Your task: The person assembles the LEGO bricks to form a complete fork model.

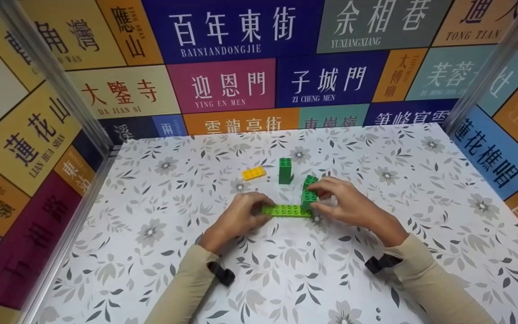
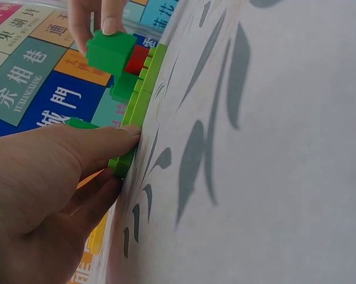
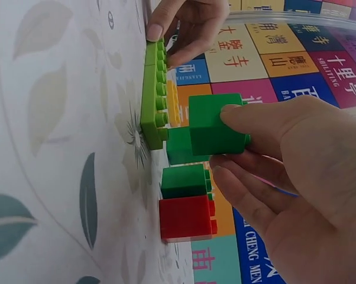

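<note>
My left hand [image 1: 238, 216] pinches the left end of a long lime-green building-block strip [image 1: 288, 210] lying on the table. A seam crosses the strip in the right wrist view. My right hand [image 1: 346, 202] holds a green brick [image 3: 216, 124] between thumb and fingers, raised a little above the strip's right end with a visible gap. Behind that brick stand another green brick [image 3: 184, 180] and a red brick [image 3: 187, 218], side by side on the table. My right fingers mostly hide the red one in the head view.
A tall green block [image 1: 285, 171] stands upright beyond the strip. To its left lies a flat yellow studded plate [image 1: 253, 173]. The table [image 1: 151, 270] wears a floral cover, and panels with printed signs [image 1: 223, 85] rise at its back and sides.
</note>
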Motion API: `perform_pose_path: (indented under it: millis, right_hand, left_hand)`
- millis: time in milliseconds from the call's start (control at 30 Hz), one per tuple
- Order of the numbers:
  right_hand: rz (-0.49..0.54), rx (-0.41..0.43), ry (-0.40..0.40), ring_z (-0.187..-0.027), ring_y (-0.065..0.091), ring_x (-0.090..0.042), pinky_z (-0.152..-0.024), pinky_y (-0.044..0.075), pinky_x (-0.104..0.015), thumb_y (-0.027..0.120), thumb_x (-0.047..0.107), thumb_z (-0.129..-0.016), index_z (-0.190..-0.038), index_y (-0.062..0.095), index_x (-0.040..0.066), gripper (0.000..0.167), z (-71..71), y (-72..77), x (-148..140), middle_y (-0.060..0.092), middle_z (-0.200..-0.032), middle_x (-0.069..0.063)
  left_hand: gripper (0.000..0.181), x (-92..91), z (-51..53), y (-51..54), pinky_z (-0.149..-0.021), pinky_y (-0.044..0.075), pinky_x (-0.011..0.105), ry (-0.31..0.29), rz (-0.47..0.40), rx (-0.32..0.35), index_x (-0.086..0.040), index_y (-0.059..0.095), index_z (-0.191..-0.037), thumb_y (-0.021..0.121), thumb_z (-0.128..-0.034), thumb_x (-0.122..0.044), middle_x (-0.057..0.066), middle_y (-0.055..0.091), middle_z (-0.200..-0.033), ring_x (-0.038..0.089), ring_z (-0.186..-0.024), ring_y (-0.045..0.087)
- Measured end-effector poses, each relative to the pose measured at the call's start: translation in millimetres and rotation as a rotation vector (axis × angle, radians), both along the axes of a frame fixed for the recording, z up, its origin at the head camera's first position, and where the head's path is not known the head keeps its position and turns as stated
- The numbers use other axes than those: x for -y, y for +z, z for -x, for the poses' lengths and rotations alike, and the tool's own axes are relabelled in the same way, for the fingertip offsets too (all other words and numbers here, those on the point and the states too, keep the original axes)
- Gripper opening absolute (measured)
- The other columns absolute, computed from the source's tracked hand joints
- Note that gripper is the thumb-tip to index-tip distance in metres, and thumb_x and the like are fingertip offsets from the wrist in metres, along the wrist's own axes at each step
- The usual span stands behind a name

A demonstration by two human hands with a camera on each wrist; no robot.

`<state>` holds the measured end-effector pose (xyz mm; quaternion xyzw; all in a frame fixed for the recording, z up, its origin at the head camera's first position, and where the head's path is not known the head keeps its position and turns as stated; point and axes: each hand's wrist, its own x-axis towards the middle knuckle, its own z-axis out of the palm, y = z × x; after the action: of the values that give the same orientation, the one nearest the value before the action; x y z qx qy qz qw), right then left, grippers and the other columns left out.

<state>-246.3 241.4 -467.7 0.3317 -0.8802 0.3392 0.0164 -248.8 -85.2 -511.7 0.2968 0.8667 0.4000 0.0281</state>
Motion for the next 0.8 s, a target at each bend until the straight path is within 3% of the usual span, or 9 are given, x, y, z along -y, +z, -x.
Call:
perform_pose_path:
  millis: [500,800]
  right_hand:
    - [-0.070,0.042,0.010,-0.107,0.075,-0.022,-0.096,0.064,-0.042,0.082,0.020,-0.099,-0.134,0.072,0.011,0.037,-2.4,-5.6,5.2,0.070,-0.117,-0.004]
    - [-0.036,0.008,0.040,-0.102,0.077,-0.021,-0.091,0.066,-0.041,0.083,0.017,-0.097,-0.127,0.076,0.009,0.032,-1.5,-8.5,6.4,0.072,-0.114,-0.004]
  left_hand:
    - [0.033,0.0,-0.1,0.8,-0.107,0.058,0.036,0.012,0.004,0.032,-0.013,0.078,-0.126,0.084,-0.0938,-0.012,0.002,0.078,-0.125,0.014,-0.115,0.072]
    - [0.030,1.4,-0.2,-1.8,-0.093,0.060,0.038,0.007,-0.035,0.028,-0.012,0.079,-0.124,0.084,-0.0945,-0.012,0.003,0.079,-0.122,0.016,-0.103,0.071]
